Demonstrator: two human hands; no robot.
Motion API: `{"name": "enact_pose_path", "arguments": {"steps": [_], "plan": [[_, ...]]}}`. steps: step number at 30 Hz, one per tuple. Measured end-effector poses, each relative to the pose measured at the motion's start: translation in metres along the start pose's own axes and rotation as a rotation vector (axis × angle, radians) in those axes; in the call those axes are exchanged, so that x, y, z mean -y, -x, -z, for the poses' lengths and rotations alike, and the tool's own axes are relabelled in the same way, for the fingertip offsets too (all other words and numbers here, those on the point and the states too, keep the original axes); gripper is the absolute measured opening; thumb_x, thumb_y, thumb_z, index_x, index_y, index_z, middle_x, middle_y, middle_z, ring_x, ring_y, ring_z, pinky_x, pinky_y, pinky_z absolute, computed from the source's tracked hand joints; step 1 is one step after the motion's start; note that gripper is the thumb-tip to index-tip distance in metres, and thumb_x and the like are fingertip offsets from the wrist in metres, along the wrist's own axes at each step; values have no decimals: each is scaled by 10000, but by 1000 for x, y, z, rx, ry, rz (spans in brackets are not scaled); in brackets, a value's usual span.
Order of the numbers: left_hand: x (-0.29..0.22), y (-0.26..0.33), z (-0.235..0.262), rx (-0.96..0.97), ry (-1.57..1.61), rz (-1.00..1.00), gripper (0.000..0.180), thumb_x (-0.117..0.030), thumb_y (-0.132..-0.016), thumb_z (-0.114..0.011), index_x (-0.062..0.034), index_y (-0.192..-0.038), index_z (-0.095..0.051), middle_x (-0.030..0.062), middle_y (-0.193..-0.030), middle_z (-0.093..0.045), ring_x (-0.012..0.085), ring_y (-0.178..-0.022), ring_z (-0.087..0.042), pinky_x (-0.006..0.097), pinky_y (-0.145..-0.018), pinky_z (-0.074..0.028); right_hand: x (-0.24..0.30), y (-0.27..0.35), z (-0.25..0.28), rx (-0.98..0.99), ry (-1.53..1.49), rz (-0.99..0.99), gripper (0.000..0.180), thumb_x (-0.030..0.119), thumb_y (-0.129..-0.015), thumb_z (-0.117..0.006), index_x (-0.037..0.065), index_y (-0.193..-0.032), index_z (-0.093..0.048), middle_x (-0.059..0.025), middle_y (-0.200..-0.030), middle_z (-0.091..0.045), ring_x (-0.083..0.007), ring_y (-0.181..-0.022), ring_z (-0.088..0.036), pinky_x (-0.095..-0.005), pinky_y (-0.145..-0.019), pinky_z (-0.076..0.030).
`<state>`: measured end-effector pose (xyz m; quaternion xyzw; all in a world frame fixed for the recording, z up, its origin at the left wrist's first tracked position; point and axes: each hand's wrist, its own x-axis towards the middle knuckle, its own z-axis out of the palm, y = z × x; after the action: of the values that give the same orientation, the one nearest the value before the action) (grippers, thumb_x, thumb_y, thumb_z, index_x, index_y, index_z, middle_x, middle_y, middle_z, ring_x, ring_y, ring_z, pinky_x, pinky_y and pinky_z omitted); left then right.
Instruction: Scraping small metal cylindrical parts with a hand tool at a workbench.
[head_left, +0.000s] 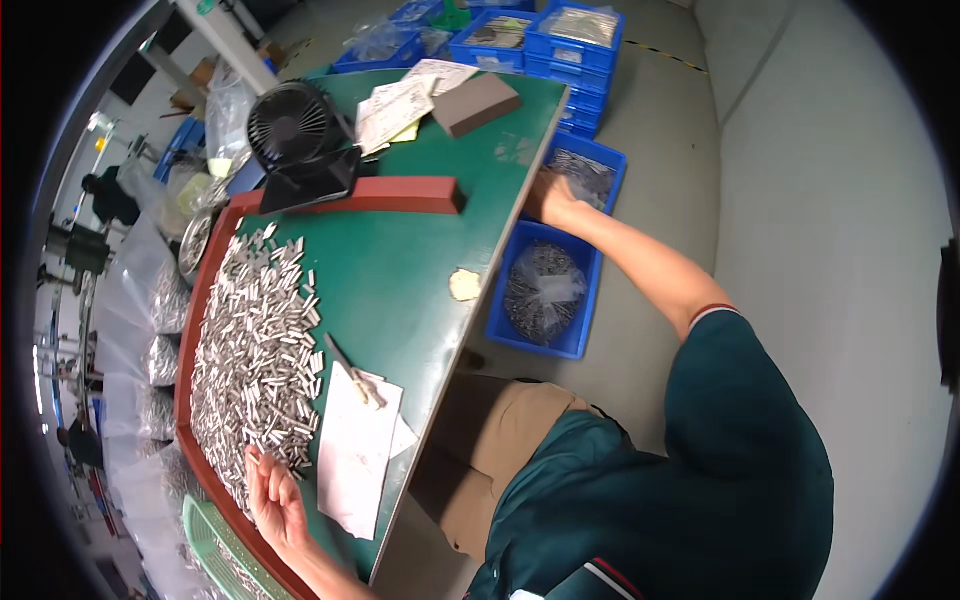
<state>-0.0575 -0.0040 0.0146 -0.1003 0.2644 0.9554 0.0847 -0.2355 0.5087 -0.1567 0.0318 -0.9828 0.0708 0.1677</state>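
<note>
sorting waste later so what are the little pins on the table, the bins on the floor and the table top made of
Pins: likely metal, silvery and shiny, catching light. Bins: probably moulded plastic, even bright blue with thick rims. Table top: a matte green mat, maybe rubber or vinyl, with a worn patch showing a paler layer. The left hand rests by the pins.

Your widest free room is the bare green table top (420, 260) in the middle of the frame, broken only by a small pale scrap (464, 285) near its right edge. To the left, the heap of small metal pins (258, 350) fills the table up to the red rim (190, 340). Above, the red bar (390, 195) and the black fan (295, 135) close the upper side. At lower centre, white paper sheets (355, 450) cover the surface. Right of the table edge, blue bins (545, 295) block the floor.
</note>
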Motion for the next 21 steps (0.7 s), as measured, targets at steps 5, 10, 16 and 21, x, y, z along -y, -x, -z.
{"name": "enact_pose_path", "arguments": {"steps": [5, 10, 16, 21], "plan": [[-3, -8, -6, -29, -147, -9, 208, -46, -877, -408, 3, -1078, -424, 47, -734, -411, 47, -495, -270, 160, -389, -229, -11, 4, 5, -161, 29, 200, 192, 76, -615, -565, 85, -805, -593, -132, -772, -582, -298, -736, -566, -406, -576, -462], [-3, -4, 6, -35, -214, -87, 237, -51, -869, -431, -8, -1101, -424, 51, -743, -411, 49, -497, -281, 154, -391, -235, -4, 23, 46, -377, -171, -150, 87, 68, -679, -537, -8, -661, -576, -151, -719, -568, -315, -630, -554, -387, -551, -447], [4, -3, 13, -33, -157, -58, 225, -61, -882, -405, 8, -1096, -397, 31, -715, -366, 50, -502, -276, 155, -389, -240, -24, 118, 75, -348, -1421, -1020, 161, 147, -838, -497, -11, -847, -526, -65, -700, -568, -116, -550, -508, -233, -479, -408], [5, 4, 14, -7, -139, -41, 229, -57, -884, -400, 13, -1102, -395, 33, -713, -370, 50, -495, -267, 155, -380, -231, -13, 177, 86, -362, -1931, -1110, 138, 115, -830, -490, 18, -929, -488, -75, -770, -550, -138, -674, -515, -262, -590, -426]]}}
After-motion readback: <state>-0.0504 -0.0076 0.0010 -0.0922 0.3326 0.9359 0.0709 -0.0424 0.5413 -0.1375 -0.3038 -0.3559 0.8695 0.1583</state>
